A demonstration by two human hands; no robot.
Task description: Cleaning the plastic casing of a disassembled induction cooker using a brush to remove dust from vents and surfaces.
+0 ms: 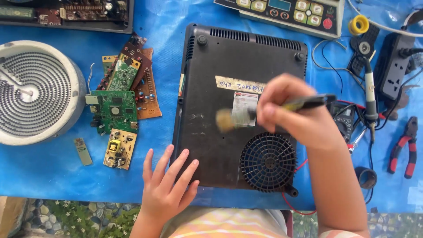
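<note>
A round heating coil (pixel 33 92) is lying at the left on the blue sheet (pixel 44 169), circuit boards (pixel 121 99) are piling beside it, a control panel (pixel 282 13) is sitting at the top, and a soldering iron (pixel 369 94), power strip (pixel 393 66) and red pliers (pixel 404 147) are resting at the right.

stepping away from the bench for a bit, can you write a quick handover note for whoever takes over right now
Right hand: grips a paintbrush, bristles over the black appliance base, near its label.
Left hand: open, fingers spread flat on the base's near left corner.
Base lies underside up on the blue sheet, fan grille near the right wrist.
Circuit boards and the coil heater lie to the left; soldering iron and pliers to the right.
Done: base flipped, brushing in hand.
Left: cannot tell how much is brushed.
</note>
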